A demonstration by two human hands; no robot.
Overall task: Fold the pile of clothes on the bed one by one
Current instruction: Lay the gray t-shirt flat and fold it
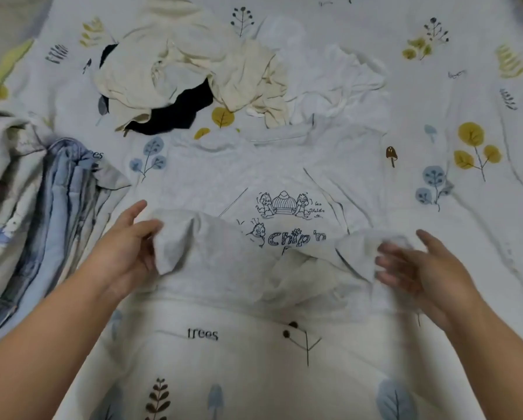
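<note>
- Bedsheet (254, 359), printed with leaves and the word "trees", lies nearest the viewer and carries everything else.
- Left hand (129, 250): thumb and fingers pinch the near left corner of the grey printed top (254, 183) and hold that edge raised off the sheet.
- Right hand (411, 268): fingers partly curled into the bunched near right corner of the same top; motion blur hides how firm the hold is.
- Grey printed top: spread flat in the centre of the bed, graphic side up, near edge lifted and turned toward the print. Judged status: first fold of this garment in progress, not complete.
- Folded quilt (42, 207): at the left, beside the top; not part of the work.
- Pile of clothes (193, 71): cream, white and black items, crumpled, beyond the top. Judged status: all still to be folded; no finished garment is visible.
</note>
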